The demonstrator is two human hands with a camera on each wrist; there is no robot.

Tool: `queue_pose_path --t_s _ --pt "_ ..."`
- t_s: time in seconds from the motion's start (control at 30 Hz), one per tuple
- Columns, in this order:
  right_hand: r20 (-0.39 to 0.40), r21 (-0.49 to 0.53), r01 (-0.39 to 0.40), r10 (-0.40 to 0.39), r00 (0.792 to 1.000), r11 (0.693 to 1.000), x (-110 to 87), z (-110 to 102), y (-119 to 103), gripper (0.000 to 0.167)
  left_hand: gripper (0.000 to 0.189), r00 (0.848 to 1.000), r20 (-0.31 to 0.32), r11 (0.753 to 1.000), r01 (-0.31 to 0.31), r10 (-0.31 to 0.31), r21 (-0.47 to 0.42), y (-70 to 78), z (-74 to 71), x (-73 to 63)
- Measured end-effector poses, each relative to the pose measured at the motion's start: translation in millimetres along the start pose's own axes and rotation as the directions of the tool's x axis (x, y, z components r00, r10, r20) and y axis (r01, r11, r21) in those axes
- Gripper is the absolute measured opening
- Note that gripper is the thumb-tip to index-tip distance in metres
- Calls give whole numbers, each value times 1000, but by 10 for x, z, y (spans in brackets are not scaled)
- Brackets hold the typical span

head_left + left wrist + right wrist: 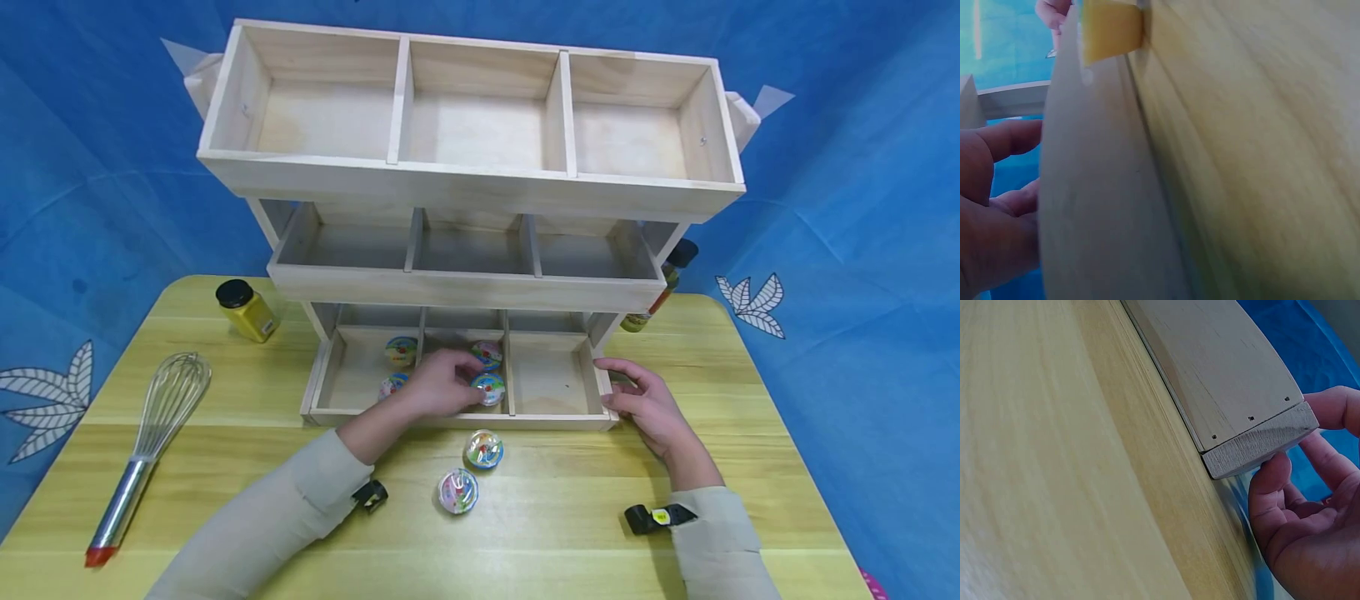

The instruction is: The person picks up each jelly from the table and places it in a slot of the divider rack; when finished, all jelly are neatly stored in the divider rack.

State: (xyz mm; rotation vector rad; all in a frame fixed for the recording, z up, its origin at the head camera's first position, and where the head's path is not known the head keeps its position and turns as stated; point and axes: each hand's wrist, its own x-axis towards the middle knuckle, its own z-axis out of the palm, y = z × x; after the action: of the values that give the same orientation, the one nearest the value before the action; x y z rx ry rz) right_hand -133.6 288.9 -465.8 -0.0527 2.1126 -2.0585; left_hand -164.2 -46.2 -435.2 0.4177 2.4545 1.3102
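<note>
My left hand (442, 383) reaches into the middle compartment of the bottom tier of a three-tier wooden rack (465, 422). Its thumb and forefinger are at the sides of a small round cup with a printed lid (491, 389). Just behind that is another such cup (487, 353). In the left wrist view, the front board hides the cup from sight. My right hand (651, 406) grips the rack's right end, thumb against the end board (1260, 442) and forefinger at its upper edge. Two cups (401, 351) (392, 385) sit in the left compartment.
Two more cups, a yellow-lidded one (483, 449) and a pink one (457, 491), lie on the table before the rack. A whisk (153, 442) and a yellow jar (247, 312) are at the left. Behind the rack's right side stands a black-capped bottle (678, 254).
</note>
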Motion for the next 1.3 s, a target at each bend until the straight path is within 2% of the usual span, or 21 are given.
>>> queue_pose_path --t_s 0.07,0.17,0.33,0.5,0.6,0.77,0.87,1.03,1.13,1.3 --pt "1 -3 1 -1 1000 1000 3 0 2 52 42 1000 -17 999 -16 15 -40 15 -27 -48" --pt "10 -8 2 -2 1000 1000 6 -3 7 52 40 996 -55 993 -71 66 -98 43 -78 -152" --pt "7 -27 0 0 1000 1000 5 -17 7 54 38 981 -117 965 -175 155 -194 73 -141 -373" --pt "6 -35 -5 5 1000 999 8 -26 9 54 34 965 -139 946 -248 222 -211 88 -129 -640" --pt "5 -32 -2 2 1000 999 8 -26 12 54 33 965 -105 945 -258 241 -202 68 -98 -795" --pt "2 -30 3 -3 1000 1000 3 -23 10 53 36 976 9 960 -212 217 -183 -39 -55 -988" --pt "1 -26 1 -1 1000 1000 -3 -19 7 52 39 976 91 967 -181 199 -178 -129 -29 -1044" --pt "0 -15 0 0 1000 1000 -8 -12 1 51 40 963 220 972 -106 153 -210 -239 23 -1068" --pt "2 -15 1 0 1000 1000 -6 -6 0 51 41 959 249 970 -74 133 -234 -275 59 -1086" --pt "2 -18 -1 1 1000 1000 -4 0 -2 52 41 957 260 971 -73 132 -227 -305 97 -1130"
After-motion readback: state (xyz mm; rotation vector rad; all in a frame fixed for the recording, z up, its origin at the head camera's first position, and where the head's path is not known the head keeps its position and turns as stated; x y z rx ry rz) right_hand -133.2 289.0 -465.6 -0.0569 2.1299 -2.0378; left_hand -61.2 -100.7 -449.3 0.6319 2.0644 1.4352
